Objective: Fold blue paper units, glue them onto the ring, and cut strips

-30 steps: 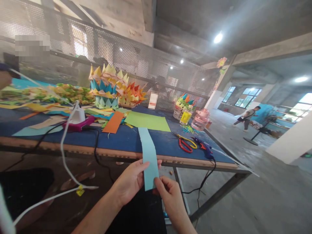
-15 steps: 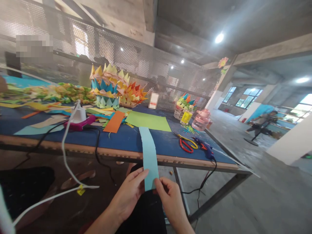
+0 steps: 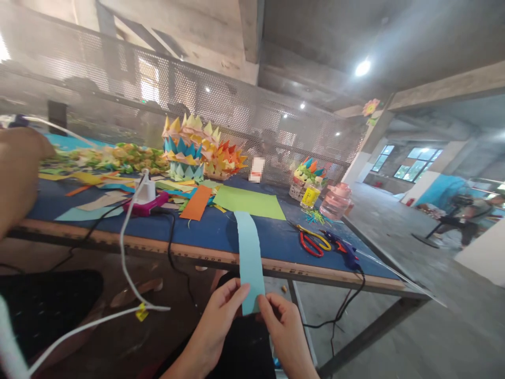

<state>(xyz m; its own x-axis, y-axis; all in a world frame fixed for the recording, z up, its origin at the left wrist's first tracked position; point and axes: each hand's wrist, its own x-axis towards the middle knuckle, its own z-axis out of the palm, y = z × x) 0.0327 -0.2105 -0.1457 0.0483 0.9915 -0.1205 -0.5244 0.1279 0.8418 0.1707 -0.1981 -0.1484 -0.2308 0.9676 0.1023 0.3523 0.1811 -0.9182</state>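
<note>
A light blue paper strip (image 3: 251,255) stretches from my lap toward the table, its far end by a green paper sheet (image 3: 252,202). My left hand (image 3: 221,321) pinches the strip's near end at its left edge, thumb on top. At the right edge my right hand (image 3: 284,323) grips the same end between thumb and fingers. An orange paper piece (image 3: 196,203) lies left of the green sheet. Right of the strip are red-and-yellow-handled scissors (image 3: 313,241) and a blue glue gun (image 3: 345,250).
Folded paper crowns (image 3: 185,150) stand at the back. A pink power strip (image 3: 148,204) with cables sits on the table's left part. A yellow-labelled bottle (image 3: 311,196) and a pink bottle (image 3: 336,201) stand right. Another person's arm (image 3: 19,173) reaches in from the left.
The view has shifted, so the table and my hands appear slightly further right and lower. Another person's arm has come in at the left. Both hands still hold the strip.
</note>
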